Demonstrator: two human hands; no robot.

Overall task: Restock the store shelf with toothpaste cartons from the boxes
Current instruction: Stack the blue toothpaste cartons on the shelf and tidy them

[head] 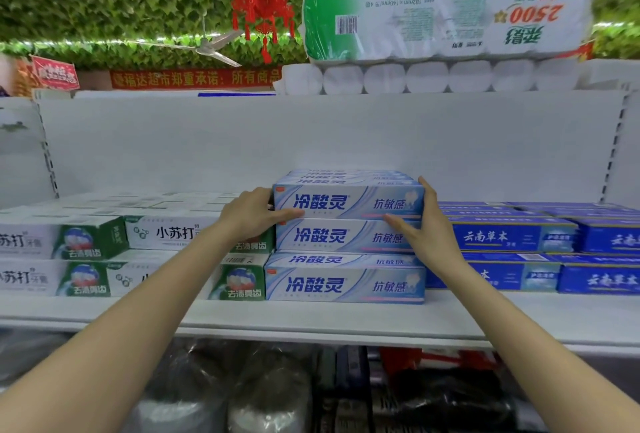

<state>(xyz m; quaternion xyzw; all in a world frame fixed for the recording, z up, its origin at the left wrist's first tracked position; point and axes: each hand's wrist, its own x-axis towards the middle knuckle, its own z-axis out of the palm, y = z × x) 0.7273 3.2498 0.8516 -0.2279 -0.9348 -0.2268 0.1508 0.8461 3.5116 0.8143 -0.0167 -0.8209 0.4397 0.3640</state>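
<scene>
- Your left hand [252,210] grips the left end of the top pale blue-and-white toothpaste carton [349,202]. The fingers curl round the end and the thumb lies along the lower front edge.
- Your right hand [427,224] holds the same carton at its right end. The fingers reach up over the end face and the thumb stretches across the front lower edge.
- That carton is a long, flat-sided cardboard box with bold dark blue Chinese characters on the front, a small red tab at the upper left corner and a thin pink stripe along the bottom.
- It lies level on top of a stack of matching cartons [346,236] in the middle of the white metal shelf [311,318]. More of the same sit behind it in the top row.
- One matching front carton [346,285] at the bottom of the stack sits further forward than those above it.
- Green-and-white toothpaste cartons [86,238] stand just beside the stack on the left, two layers high.
- Dark blue toothpaste cartons [512,235] stand just beside it on the right, also two layers high.
- A plastic-wrapped pack of white toilet rolls [446,16] lies on the shelf top above.
</scene>
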